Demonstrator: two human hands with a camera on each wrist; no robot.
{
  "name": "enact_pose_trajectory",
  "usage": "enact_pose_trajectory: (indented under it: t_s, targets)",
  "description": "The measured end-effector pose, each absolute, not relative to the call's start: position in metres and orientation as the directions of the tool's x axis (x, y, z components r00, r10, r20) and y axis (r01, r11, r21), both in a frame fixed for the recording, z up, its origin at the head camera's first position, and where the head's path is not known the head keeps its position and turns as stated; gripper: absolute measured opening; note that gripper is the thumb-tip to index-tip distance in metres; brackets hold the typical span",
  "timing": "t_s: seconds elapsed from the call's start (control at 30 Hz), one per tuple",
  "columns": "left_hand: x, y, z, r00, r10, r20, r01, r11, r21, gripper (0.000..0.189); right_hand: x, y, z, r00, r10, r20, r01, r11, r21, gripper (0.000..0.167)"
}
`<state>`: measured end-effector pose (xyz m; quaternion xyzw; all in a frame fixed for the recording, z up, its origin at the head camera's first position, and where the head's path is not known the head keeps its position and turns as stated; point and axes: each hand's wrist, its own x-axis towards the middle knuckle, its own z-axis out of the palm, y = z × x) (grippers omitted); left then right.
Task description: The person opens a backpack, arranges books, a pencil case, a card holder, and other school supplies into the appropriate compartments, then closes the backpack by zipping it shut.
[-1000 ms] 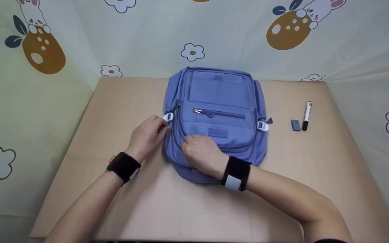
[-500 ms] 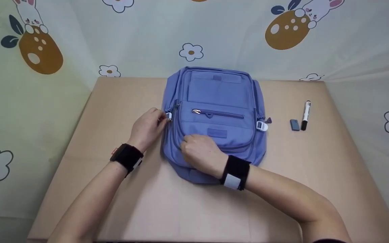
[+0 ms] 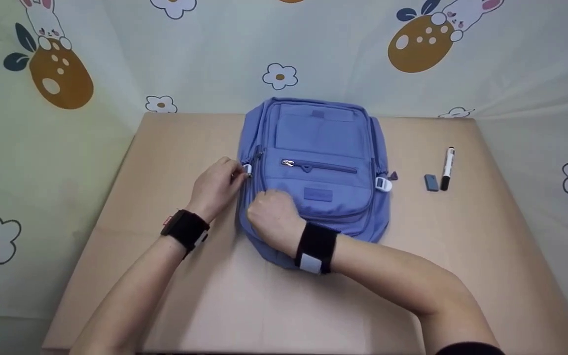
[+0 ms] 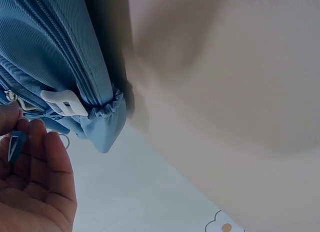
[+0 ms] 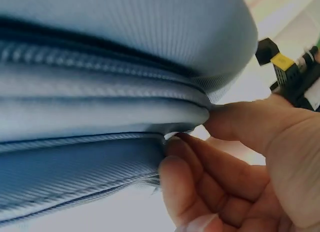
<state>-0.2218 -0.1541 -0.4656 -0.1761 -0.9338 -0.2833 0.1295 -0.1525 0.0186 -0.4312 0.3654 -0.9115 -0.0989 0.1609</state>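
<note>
A blue backpack (image 3: 323, 133) lies front side up on the table. At its left side, my left hand (image 3: 217, 187) pinches a zipper pull; in the left wrist view the pull's blue triangular tab (image 4: 16, 146) hangs over the curled fingers. The metal slider (image 4: 11, 95) sits just beyond the thumb, beside a white buckle (image 4: 64, 102). My right hand (image 3: 276, 219) is over the lower left of the bag's front. In the right wrist view, its thumb and fingers grip a fold of fabric (image 5: 185, 111) along the zipper's edge.
Right of the backpack lie a small blue-grey block (image 3: 431, 183) and a white marker (image 3: 447, 168) with a black cap. A second white buckle (image 3: 383, 184) sticks out from the bag's right side. Patterned curtains (image 3: 215, 54) enclose the table (image 3: 190, 133).
My left hand has moved slightly up along the bag's side to the white buckle, then stayed there. My right hand has shifted left along the lower front of the bag.
</note>
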Motion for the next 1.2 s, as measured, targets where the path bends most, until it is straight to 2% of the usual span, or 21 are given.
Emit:
enact_pose_trajectory:
  t_s: [0.23,0.87,1.2]
  targets:
    - [-0.231,-0.151,-0.462,-0.903,0.262,0.34,0.404,0.785,0.469,0.012,-0.158,0.022,-0.434,-0.671,-0.709,0.215,-0.645,0.702,0.303,0.011]
    - [-0.286,-0.139,-0.466,-0.94,0.154,0.305,0.288,0.839,0.461,0.017,-0.157,0.025,-0.436,-0.644,-0.731,0.227,-0.684,0.683,0.256,0.011]
    - [-0.293,-0.135,-0.468,-0.956,0.129,0.264,0.244,0.851,0.466,0.02,-0.157,0.027,-0.435,-0.648,-0.727,0.229,-0.686,0.687,0.24,0.01]
